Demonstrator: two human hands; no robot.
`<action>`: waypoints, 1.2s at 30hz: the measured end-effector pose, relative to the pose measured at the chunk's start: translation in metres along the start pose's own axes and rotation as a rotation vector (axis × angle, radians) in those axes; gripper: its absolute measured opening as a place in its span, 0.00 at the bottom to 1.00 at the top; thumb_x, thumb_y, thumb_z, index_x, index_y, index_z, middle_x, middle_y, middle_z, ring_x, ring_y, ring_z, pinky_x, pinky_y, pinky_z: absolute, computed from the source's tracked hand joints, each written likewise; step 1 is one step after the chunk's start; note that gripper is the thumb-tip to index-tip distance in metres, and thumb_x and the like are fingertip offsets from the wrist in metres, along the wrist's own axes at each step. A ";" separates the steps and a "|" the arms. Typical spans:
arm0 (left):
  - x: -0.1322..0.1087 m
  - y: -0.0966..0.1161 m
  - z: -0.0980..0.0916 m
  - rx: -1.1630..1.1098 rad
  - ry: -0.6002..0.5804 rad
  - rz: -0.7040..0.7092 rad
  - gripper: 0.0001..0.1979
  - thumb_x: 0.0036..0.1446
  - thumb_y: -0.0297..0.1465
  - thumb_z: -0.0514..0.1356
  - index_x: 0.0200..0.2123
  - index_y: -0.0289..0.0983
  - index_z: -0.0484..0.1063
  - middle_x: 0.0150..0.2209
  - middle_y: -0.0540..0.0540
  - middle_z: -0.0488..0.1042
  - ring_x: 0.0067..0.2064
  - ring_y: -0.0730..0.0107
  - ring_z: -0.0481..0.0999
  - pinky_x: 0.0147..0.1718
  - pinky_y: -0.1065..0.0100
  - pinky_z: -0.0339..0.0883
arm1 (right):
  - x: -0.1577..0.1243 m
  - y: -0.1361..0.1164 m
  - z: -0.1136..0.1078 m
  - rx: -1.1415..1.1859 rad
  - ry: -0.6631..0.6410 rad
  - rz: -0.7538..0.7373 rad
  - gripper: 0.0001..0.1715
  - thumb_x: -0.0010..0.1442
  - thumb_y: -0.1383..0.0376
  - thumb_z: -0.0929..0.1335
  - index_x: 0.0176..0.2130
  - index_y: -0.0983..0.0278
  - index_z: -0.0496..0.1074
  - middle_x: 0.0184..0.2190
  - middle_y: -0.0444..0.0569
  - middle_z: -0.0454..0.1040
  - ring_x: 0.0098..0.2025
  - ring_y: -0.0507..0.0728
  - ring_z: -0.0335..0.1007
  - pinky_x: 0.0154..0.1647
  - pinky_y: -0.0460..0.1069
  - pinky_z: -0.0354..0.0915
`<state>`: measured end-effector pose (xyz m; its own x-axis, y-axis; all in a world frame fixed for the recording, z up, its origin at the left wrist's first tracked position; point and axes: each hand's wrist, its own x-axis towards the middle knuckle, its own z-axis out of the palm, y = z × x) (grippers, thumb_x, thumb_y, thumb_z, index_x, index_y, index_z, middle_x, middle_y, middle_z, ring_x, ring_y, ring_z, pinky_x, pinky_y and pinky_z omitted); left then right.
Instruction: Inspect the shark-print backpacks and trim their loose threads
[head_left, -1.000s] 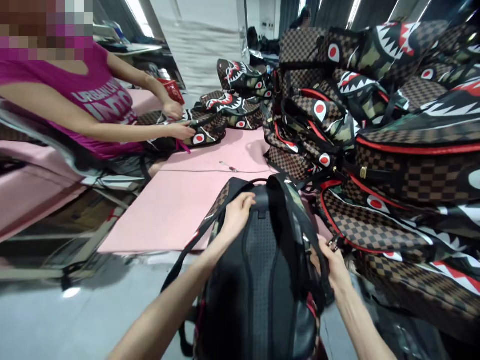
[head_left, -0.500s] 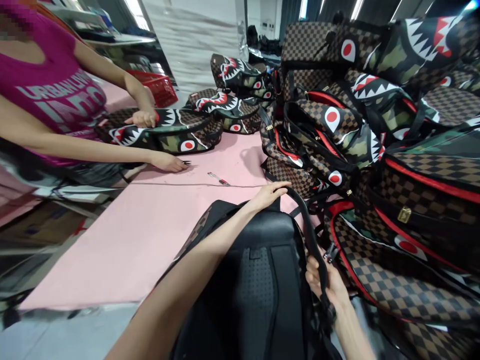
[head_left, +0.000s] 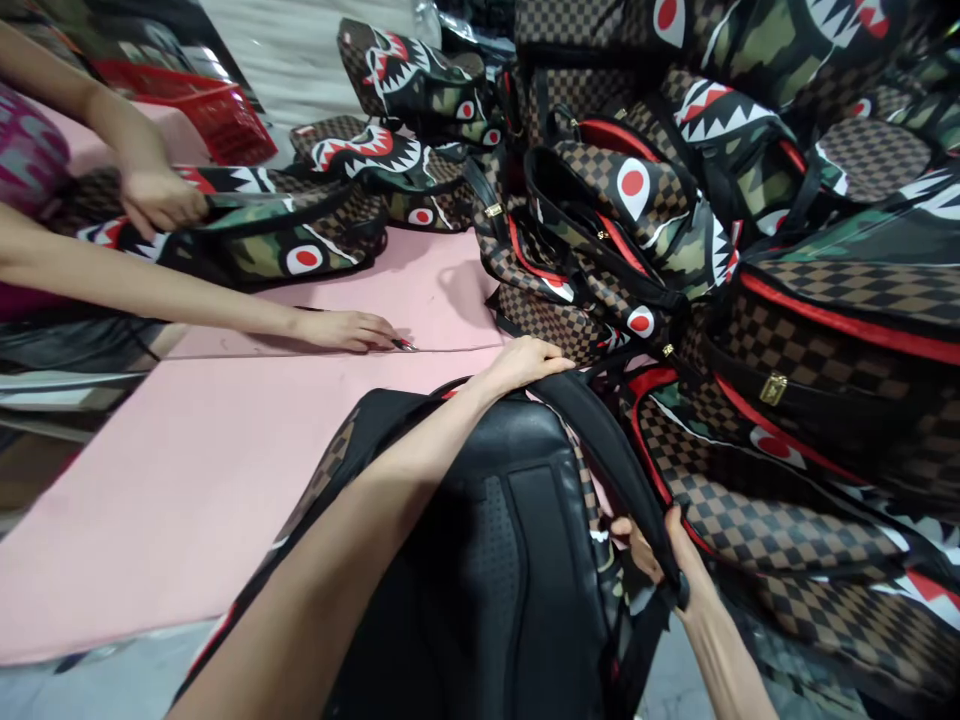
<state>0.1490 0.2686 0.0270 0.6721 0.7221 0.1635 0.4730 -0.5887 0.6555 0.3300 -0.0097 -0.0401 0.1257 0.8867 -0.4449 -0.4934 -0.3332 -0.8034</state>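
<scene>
Flanking backpack: pink table, bags.

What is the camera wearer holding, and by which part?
A backpack, by one black shoulder strap: the right hand grips its lower part; the left hand touches its upper end.

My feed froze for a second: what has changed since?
The left hand has moved rightward from the top of the bag to the upper strap, which has swung right, out from over the bag. A co-worker's hand has reached the small tool. The right hand stays on the strap; the pile stays put.
</scene>
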 end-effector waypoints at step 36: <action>-0.079 0.027 -0.040 0.055 0.542 -0.263 0.20 0.60 0.38 0.45 0.49 0.35 0.66 0.48 0.40 0.70 0.50 0.63 0.68 0.51 0.60 0.59 | -0.005 0.011 0.004 0.200 0.172 0.167 0.20 0.48 0.51 0.70 0.28 0.67 0.74 0.18 0.46 0.72 0.13 0.46 0.52 0.09 0.42 0.49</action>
<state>0.0858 0.2108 0.0612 0.1493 0.9198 0.3628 0.6226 -0.3725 0.6882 0.3207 -0.0169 -0.0453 0.1638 0.7518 -0.6387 -0.6773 -0.3851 -0.6269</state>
